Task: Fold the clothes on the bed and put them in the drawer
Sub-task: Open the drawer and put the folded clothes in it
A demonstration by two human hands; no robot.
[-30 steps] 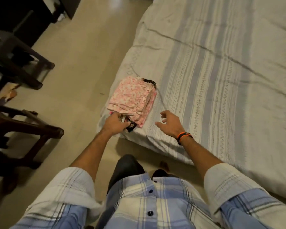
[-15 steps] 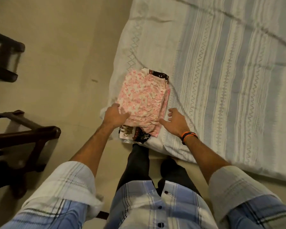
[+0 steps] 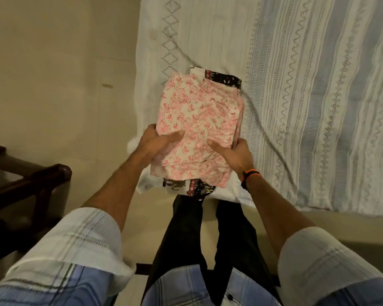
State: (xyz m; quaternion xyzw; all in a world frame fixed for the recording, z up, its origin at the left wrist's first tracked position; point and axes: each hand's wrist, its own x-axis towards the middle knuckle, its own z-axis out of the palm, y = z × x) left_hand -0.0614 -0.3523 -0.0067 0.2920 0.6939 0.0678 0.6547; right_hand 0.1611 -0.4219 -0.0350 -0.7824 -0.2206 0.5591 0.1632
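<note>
A stack of folded clothes lies at the near corner of the bed. Its top piece is pink with a red floral print, and a black and white patterned garment sticks out beneath it at the far and near ends. My left hand grips the stack's left side, thumb on top and fingers underneath. On the right side my right hand grips it the same way. An orange and black band circles my right wrist.
The bed has a white and pale blue striped cover with zigzag stitching. A beige tiled floor stretches to the left. Dark wooden furniture stands at the left edge near my left arm. My legs stand against the bed's edge.
Both hands went from hovering beside the stack to gripping its two sides. My view has moved in closer and more directly over the stack.
</note>
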